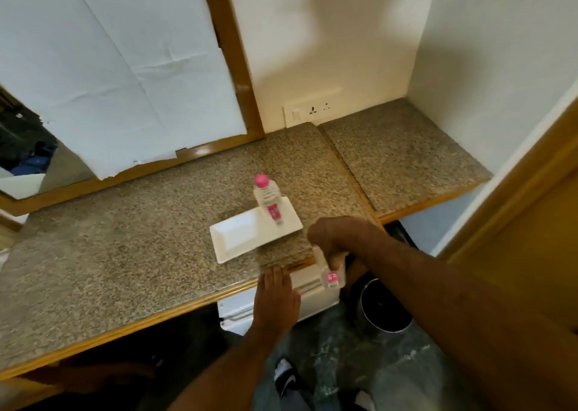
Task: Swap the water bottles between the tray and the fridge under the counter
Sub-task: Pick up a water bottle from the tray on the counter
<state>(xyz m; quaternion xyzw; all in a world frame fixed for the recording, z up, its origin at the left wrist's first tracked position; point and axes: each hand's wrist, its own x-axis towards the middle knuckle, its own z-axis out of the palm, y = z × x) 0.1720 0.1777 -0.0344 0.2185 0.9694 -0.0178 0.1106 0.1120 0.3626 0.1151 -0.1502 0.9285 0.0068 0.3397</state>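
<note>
Head view, left to right. At nine o'clock, paper-covered mirror (119,76) above speckled tabletop (125,254). Near centre, white tray (237,238) lying on the tabletop, one pink-capped water bottle (269,201) standing on its far end, toward one o'clock. Left hand (276,298) at six o'clock of the tray, fingers (276,276) spread flat over the tabletop's wooden edge, holding nothing, seemingly steadying above the white fridge (269,304) underneath. Right hand (337,241) at four o'clock of the tray, closed around a second bottle (330,273), pink label showing, hanging just past the tabletop edge over the fridge top. Dark bin (383,307) on the floor farther right. Judged step: mid-swap, one bottle in transit, direction unclear. Next move likely calls for settling this bottle upright, either on the tray's empty near half or inside the fridge.
</note>
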